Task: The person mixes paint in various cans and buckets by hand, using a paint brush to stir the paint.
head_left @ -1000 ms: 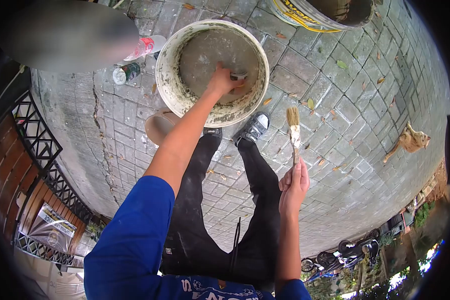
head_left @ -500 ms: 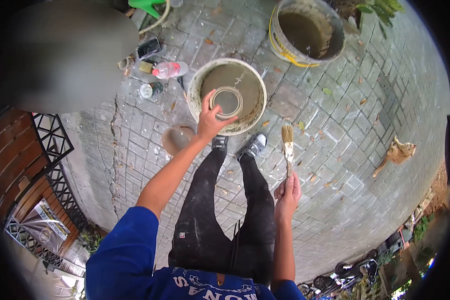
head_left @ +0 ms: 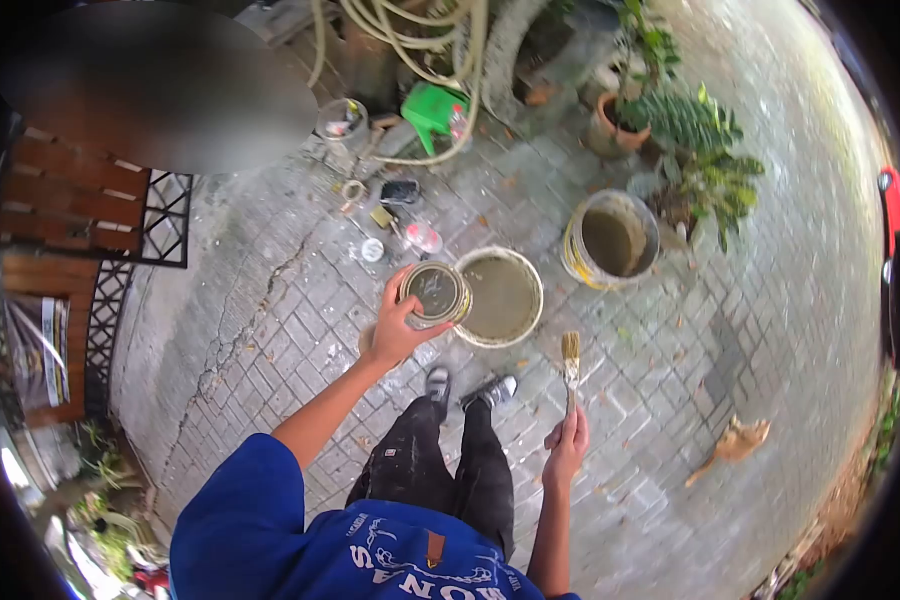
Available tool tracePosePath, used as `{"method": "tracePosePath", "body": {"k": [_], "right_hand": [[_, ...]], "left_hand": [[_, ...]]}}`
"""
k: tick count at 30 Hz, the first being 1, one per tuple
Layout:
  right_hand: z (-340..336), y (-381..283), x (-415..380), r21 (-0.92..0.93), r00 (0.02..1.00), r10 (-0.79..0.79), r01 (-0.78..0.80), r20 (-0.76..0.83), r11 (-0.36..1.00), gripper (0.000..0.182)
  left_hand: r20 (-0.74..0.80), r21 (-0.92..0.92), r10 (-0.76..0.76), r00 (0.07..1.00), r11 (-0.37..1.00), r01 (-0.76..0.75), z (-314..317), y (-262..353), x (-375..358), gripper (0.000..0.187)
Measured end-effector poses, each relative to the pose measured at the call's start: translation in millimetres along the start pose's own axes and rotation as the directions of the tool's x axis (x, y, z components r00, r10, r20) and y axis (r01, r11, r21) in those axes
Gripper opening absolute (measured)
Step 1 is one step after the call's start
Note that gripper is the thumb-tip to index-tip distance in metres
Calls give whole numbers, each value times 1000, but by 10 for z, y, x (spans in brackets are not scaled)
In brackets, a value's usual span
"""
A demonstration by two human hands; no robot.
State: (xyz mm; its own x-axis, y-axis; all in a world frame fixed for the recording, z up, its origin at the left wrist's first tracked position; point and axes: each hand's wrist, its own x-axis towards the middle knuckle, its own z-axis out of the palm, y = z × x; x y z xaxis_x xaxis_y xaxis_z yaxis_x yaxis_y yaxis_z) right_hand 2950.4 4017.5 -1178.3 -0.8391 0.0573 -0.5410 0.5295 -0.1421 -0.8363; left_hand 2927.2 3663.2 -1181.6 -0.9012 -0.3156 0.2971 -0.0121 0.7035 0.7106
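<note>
My left hand (head_left: pixel 395 328) is closed around the side of an open paint can (head_left: pixel 436 290) with a ringed metal rim and greyish contents. The can is held up and overlaps the left edge of a round white bucket (head_left: pixel 539 308) filled with grey-brown liquid. My right hand (head_left: pixel 567 445) grips a paintbrush (head_left: pixel 572 368) by its handle, tan bristles pointing away from me and white smears on its ferrule. Behind the can and my left hand, a small round container is mostly hidden.
Farther right stands a second bucket (head_left: pixel 571 252) with murky liquid. A pink-labelled bottle (head_left: pixel 424 237), a black tray (head_left: pixel 400 192) and a white-lidded jar (head_left: pixel 372 250) lie beyond the can. A cat (head_left: pixel 740 440) rests at right. Behind are a green watering can (head_left: pixel 432 112), a hose (head_left: pixel 410 158) and potted plants.
The can has moved left from above the white bucket, staying in my left hand. My right hand still holds the paintbrush. The view has tilted up, bringing the hose and plants into sight.
</note>
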Motion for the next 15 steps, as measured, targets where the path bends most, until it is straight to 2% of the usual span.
{"method": "tracePosePath", "body": {"k": [3, 7, 11, 15], "right_hand": [[130, -125, -247, -33, 997, -67, 69, 38, 997, 38], [482, -69, -655, -54, 991, -127, 129, 46, 990, 38], [956, 161, -1134, -89, 985, -143, 152, 102, 984, 34], [1814, 565, -1710, -106, 967, -130, 156, 218, 982, 30]], "left_hand": [[-33, 0, -68, 997, 998, 68, -614, 111, -214, 45], [-131, -4, -79, 988, 997, 80, -1498, 15, -604, 48], [-230, -41, -186, 955, 983, 181, -2480, -323, -1118, 50], [-291, -65, -280, 915, 960, 273, -3624, -1016, -1677, 49]]}}
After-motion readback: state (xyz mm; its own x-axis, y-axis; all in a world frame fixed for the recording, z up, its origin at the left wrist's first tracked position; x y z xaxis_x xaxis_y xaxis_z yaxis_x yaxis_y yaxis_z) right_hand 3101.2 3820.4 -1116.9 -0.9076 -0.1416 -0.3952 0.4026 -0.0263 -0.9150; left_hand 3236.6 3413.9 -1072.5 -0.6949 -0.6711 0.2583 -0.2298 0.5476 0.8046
